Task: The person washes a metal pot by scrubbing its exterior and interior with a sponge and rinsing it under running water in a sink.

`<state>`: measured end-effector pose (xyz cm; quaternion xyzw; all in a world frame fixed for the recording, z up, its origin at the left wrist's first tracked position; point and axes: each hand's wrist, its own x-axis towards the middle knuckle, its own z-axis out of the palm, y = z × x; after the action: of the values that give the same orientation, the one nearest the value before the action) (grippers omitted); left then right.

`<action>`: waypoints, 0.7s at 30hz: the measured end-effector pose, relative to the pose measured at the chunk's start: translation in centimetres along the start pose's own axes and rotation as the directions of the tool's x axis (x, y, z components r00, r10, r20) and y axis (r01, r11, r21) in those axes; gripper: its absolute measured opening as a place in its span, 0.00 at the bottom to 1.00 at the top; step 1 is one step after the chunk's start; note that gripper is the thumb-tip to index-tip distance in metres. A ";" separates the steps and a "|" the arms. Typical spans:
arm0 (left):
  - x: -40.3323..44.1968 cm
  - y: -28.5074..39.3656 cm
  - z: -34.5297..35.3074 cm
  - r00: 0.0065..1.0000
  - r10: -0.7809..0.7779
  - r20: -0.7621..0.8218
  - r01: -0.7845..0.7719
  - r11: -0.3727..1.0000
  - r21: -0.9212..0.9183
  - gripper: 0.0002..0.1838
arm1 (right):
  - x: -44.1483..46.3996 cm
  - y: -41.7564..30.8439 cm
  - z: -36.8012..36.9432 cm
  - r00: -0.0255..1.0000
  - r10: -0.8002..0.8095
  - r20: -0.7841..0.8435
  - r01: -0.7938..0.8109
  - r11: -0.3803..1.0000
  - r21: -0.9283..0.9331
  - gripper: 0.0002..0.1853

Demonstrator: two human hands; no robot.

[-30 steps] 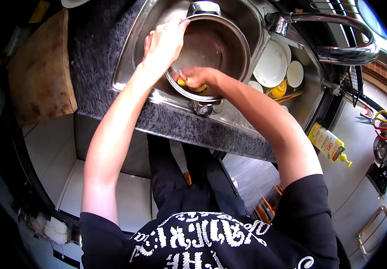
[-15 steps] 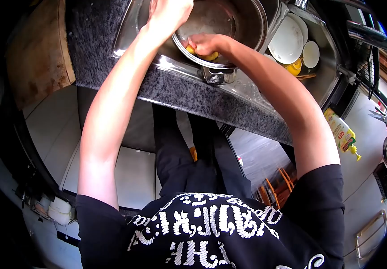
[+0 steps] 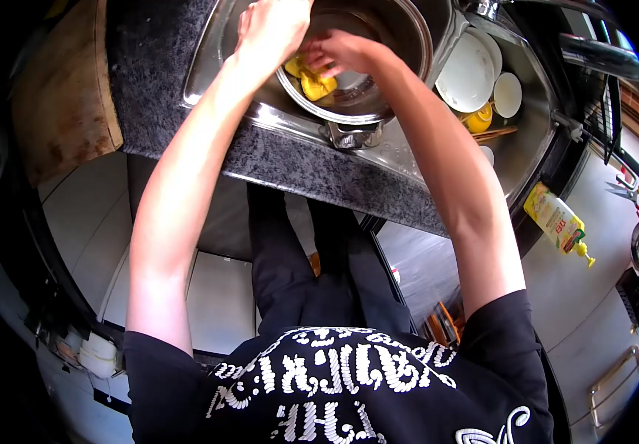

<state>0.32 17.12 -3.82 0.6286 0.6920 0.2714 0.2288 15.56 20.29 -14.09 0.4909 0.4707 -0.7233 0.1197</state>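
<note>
A large stainless steel pot (image 3: 408,52) sits over the sink's left part, its near handle (image 3: 355,135) facing me. My left hand (image 3: 269,33) is closed at the pot's left rim; its fingertips are partly hidden. Inside the pot, my right hand (image 3: 343,53) has its curled fingers on a crumpled yellow cloth (image 3: 315,84). Most of the cloth hangs loose below the fingers against the pot's inner wall.
White plates (image 3: 461,81), a white bowl (image 3: 507,95), a yellow item (image 3: 479,118) and chopsticks (image 3: 495,134) lie in the right sink basin. A wooden board (image 3: 68,96) stands left on the dark counter (image 3: 153,81). A yellow-labelled pump pouch (image 3: 558,219) is at right.
My right hand has moved up and away from the pot's near wall. More of the yellow cloth shows below its fingers. The pot has shifted slightly left; my left hand stays at its rim.
</note>
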 end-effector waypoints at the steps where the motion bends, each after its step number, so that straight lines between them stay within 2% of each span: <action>1: 0.1 -0.1 0.1 1.000 0.006 0.000 -0.006 1.000 -0.005 0.19 | 0.0 -0.1 -0.8 1.000 -0.002 -0.018 0.004 0.990 0.141 0.20; 3: 0.2 -0.1 0.1 0.999 -0.022 0.045 0.018 0.995 0.095 0.19 | -0.3 -0.3 -1.8 0.996 0.028 -0.080 0.010 0.897 0.441 0.16; 4: 0.1 0.1 -0.1 0.996 -0.046 0.075 0.040 0.996 0.082 0.19 | -0.4 -0.6 -2.1 0.991 0.050 -0.126 0.025 0.847 0.532 0.14; 5: 0.2 0.1 -0.1 0.996 -0.042 0.075 0.036 0.996 0.082 0.19 | -0.5 -0.7 -2.2 0.990 0.048 -0.129 0.029 0.846 0.533 0.14; 7: 0.4 0.2 -0.1 0.994 -0.049 0.102 0.036 0.990 0.133 0.20 | -0.6 -1.0 -2.6 0.974 0.047 -0.221 0.127 0.693 0.709 0.13; 9: 0.1 0.3 0.0 0.997 -0.020 0.069 0.011 0.991 0.130 0.21 | -0.7 -0.8 -3.0 0.980 -0.022 -0.199 0.174 0.587 0.790 0.12; 11: 0.0 0.3 0.2 0.996 -0.052 0.071 0.044 0.994 0.104 0.18 | -0.2 -1.0 -2.9 0.966 0.060 -0.251 0.227 0.261 0.938 0.11; 12: 0.1 0.2 0.3 0.995 -0.048 0.085 0.040 0.995 0.089 0.19 | -0.2 -1.1 -2.8 0.952 0.061 -0.299 0.287 0.159 0.945 0.10; 13: 0.1 0.2 0.4 0.996 -0.058 0.068 0.052 0.995 0.084 0.19 | -0.2 -1.2 -2.7 0.950 0.047 -0.309 0.299 0.151 0.942 0.10; 15: 0.2 -0.6 0.8 0.997 -0.028 0.068 0.023 0.997 0.076 0.18 | -0.1 -1.0 -2.6 0.922 0.172 -0.348 0.362 -0.055 0.931 0.09; 16: 0.2 -0.7 0.8 0.998 -0.023 0.056 0.019 0.997 0.071 0.18 | 0.8 0.2 -3.1 0.944 0.118 -0.310 0.324 -0.136 0.936 0.09; 19: 0.0 -0.7 0.9 0.999 -0.017 0.042 0.014 0.997 0.071 0.16 | 1.4 2.6 -3.1 0.945 0.119 -0.305 0.324 -0.220 0.920 0.08; 21: 0.0 -0.6 0.8 1.000 -0.011 0.029 0.009 0.998 0.059 0.16 | 2.0 3.4 -3.0 0.907 0.253 -0.337 0.378 -0.131 0.917 0.08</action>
<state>0.46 17.16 -4.82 0.6356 0.6992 0.2407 0.2219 18.52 21.42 -17.83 0.5249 -0.1991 -0.7079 -0.4286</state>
